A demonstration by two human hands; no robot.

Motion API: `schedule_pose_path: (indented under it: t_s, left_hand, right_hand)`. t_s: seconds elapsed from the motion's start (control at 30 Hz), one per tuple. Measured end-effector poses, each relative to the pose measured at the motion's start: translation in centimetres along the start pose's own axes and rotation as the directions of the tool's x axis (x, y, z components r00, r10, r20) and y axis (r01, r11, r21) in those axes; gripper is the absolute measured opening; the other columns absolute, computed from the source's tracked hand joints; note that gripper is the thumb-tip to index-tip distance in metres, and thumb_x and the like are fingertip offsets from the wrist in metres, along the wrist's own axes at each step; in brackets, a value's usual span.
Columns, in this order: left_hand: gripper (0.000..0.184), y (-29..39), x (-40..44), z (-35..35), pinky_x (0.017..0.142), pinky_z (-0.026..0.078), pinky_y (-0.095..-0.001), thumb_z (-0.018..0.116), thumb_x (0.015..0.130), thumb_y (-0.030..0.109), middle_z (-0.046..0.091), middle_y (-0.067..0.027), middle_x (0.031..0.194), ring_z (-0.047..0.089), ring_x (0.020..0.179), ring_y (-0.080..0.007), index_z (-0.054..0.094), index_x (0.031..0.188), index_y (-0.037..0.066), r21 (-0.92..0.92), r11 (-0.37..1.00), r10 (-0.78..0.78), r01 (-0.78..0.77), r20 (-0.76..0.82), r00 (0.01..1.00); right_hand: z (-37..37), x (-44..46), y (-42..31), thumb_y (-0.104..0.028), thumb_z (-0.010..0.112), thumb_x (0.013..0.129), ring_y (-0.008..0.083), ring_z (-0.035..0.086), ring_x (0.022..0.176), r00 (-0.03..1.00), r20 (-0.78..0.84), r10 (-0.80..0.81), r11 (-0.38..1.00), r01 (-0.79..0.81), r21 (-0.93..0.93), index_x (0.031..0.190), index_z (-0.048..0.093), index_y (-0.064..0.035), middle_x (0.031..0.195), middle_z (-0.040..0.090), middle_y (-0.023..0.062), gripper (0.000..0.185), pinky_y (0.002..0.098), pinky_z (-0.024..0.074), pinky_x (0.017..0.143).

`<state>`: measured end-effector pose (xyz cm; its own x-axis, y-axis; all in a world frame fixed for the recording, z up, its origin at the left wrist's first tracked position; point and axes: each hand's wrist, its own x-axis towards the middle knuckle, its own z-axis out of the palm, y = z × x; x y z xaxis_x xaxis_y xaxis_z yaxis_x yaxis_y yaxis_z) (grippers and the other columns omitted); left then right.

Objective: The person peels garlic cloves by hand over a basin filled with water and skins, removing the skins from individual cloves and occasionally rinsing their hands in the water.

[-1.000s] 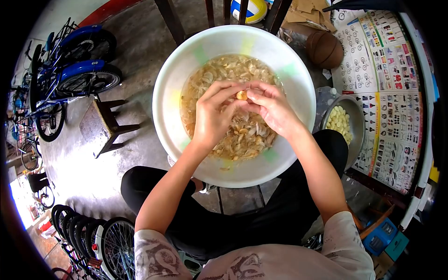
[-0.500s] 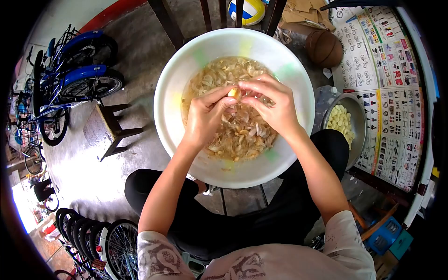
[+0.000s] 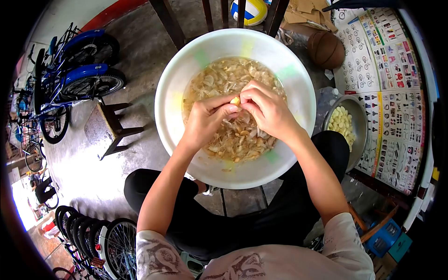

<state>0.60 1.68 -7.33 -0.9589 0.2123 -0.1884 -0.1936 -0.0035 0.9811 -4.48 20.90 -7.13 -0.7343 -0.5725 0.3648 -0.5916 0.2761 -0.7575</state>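
A small yellowish garlic clove [image 3: 235, 100] is pinched between both hands, above a wide white basin [image 3: 177, 154]. My left hand [image 3: 205, 119] holds it from the left between thumb and forefinger. From the right, the fingertips of my right hand [image 3: 270, 109] press on the same clove and cover part of it. Below the hands, cloudy water in the basin holds many loose skins and unpeeled cloves [image 3: 240, 140]. Pale peeled cloves [image 3: 341, 122] lie in a metal bowl [image 3: 359, 135] to the right.
A dark wooden stool [image 3: 105, 128] and bicycles [image 3: 88, 81] stand at the left, with more wheels [image 3: 119, 247] below. Dark chair slats [image 3: 168, 21] rise behind the basin. A basketball [image 3: 325, 49], a volleyball [image 3: 254, 11] and a printed sheet [image 3: 396, 107] are at the right and top.
My right hand's fingertips, spread apart half a second ago, have closed in on the clove. The clove sits slightly lower than before and is more covered by fingers.
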Motion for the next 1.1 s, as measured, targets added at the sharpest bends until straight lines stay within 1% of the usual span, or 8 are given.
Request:
schedule_pose_path:
  t_s: [0.2, 0.27, 0.4, 0.47, 0.63, 0.93, 1.03, 1.1]
  left_hand:
    - [0.036, 0.6, 0.7, -0.1, 0.096, 0.054, -0.0292, 0.046, 0.106, 0.017, 0.063, -0.0143, 0.127, 0.064, 0.11, -0.0173, 0.053, 0.136, -0.003, -0.474, 0.879, -0.155, 0.045, -0.197, 0.968]
    - [0.036, 0.7, 0.7, 0.1, 0.094, 0.055, -0.0291, 0.045, 0.107, 0.02, 0.063, -0.014, 0.127, 0.064, 0.11, -0.0172, 0.053, 0.134, -0.002, -0.464, 0.885, -0.154, 0.043, -0.206, 0.966]
    - [0.035, -0.1, 0.4, 0.4, 0.09, 0.056, -0.0292, 0.06, 0.099, 0.014, 0.067, -0.0115, 0.12, 0.065, 0.106, -0.0157, 0.056, 0.129, -0.003, -0.293, 0.955, -0.119, 0.056, -0.202, 0.972]
    - [0.036, -0.4, 0.3, 0.6, 0.088, 0.056, -0.0296, 0.067, 0.095, 0.01, 0.068, -0.0113, 0.116, 0.066, 0.103, -0.0159, 0.058, 0.127, -0.003, -0.216, 0.976, -0.081, 0.038, -0.193, 0.978]
    - [0.042, -0.1, 0.1, 0.7, 0.086, 0.058, -0.0323, 0.082, 0.077, 0.0, 0.07, -0.0129, 0.105, 0.068, 0.097, -0.0178, 0.063, 0.114, -0.006, -0.098, 0.995, 0.01, -0.029, -0.193, 0.981]
    - [0.036, 0.8, -0.2, 0.8, 0.085, 0.058, -0.0317, 0.086, 0.072, 0.0, 0.07, -0.0116, 0.104, 0.069, 0.093, -0.0185, 0.068, 0.102, -0.005, 0.161, 0.98, 0.149, -0.121, -0.177, 0.973]
    - [0.034, 1.4, -0.3, 0.5, 0.082, 0.059, -0.0298, 0.087, 0.07, 0.001, 0.071, -0.0098, 0.103, 0.069, 0.091, -0.0169, 0.07, 0.099, -0.004, 0.244, 0.955, 0.205, -0.167, -0.141, 0.968]
    - [0.032, 1.4, -0.5, 0.3, 0.079, 0.059, -0.0285, 0.087, 0.068, 0.002, 0.072, -0.0087, 0.101, 0.07, 0.09, -0.0156, 0.072, 0.096, -0.003, 0.302, 0.937, 0.225, -0.177, -0.132, 0.965]
  right_hand:
    - [-0.4, -0.3, -0.1, 0.003, 0.065, 0.085, 0.0308, 0.061, 0.084, 0.997, 0.046, 0.06, 0.998, -0.06, -0.002, 0.093, 0.057, -0.0046, 0.094, 0.056, 0.009, 0.013, 0.0397, 0.0498, 0.07]
    - [-0.4, -0.3, 0.1, 0.004, 0.064, 0.084, 0.0313, 0.061, 0.085, 0.993, 0.059, 0.103, 0.995, -0.104, 0.005, 0.095, 0.058, -0.0045, 0.094, 0.056, 0.009, 0.015, 0.0396, 0.0499, 0.071]
    - [-0.2, -0.1, 0.0, 0.003, 0.068, 0.084, 0.0242, 0.065, 0.085, 0.985, -0.162, 0.054, 0.997, -0.063, -0.053, 0.113, 0.066, -0.0059, 0.101, 0.061, 0.0088, 0.03, 0.0319, 0.0526, 0.073]
    - [0.3, -0.3, -0.6, 0.0, 0.07, 0.087, 0.0181, 0.067, 0.085, 0.957, -0.049, 0.287, 0.899, -0.251, 0.359, 0.117, 0.068, -0.0061, 0.102, 0.064, 0.0077, 0.03, 0.0288, 0.0551, 0.074]
    - [0.6, -0.6, -0.8, 0.004, 0.071, 0.085, 0.0165, 0.071, 0.089, 0.942, -0.033, 0.334, 0.797, -0.264, 0.543, 0.105, 0.072, 0.0022, 0.103, 0.07, 0.01, 0.02, 0.0274, 0.0597, 0.079]
    - [0.2, -1.5, -0.7, 0.007, 0.072, 0.083, 0.0164, 0.072, 0.089, 0.98, -0.103, 0.168, 0.942, -0.129, 0.308, 0.1, 0.073, 0.0009, 0.097, 0.072, 0.0094, 0.018, 0.0281, 0.06, 0.076]
    - [-0.1, -1.3, -1.9, 0.006, 0.074, 0.082, 0.0163, 0.072, 0.087, 0.928, -0.045, 0.369, 0.809, -0.297, 0.508, 0.099, 0.074, 0.001, 0.096, 0.072, 0.0095, 0.018, 0.0275, 0.0597, 0.072]
    - [-0.3, -1.4, -1.7, 0.005, 0.075, 0.082, 0.0162, 0.073, 0.086, 0.947, -0.037, 0.321, 0.839, -0.266, 0.476, 0.099, 0.074, 0.0011, 0.095, 0.073, 0.0095, 0.018, 0.0269, 0.0593, 0.07]
